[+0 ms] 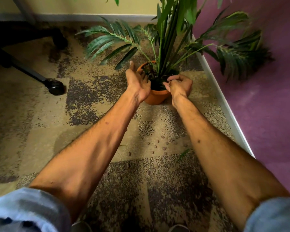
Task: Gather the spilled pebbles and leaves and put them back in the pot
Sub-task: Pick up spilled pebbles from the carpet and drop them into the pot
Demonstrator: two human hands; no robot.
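A terracotta pot (155, 98) with a tall green plant stands on the carpet near the wall. My left hand (137, 81) is tipped sideways over the pot's left rim, thumb up, fingers reaching onto the pebbles inside; nothing shows in its palm. At the right rim, my right hand (180, 85) has its fingertips pinched together over the soil, and I see nothing between them. Several small brown pebbles (164, 147) lie scattered on the carpet between my forearms. A thin green leaf (184, 153) lies next to my right forearm.
An office chair's black base and caster (54, 87) sit at the left. A white skirting board (224, 104) and purple wall run along the right, close to the pot. Palm fronds (110, 42) spread low over the carpet behind the pot.
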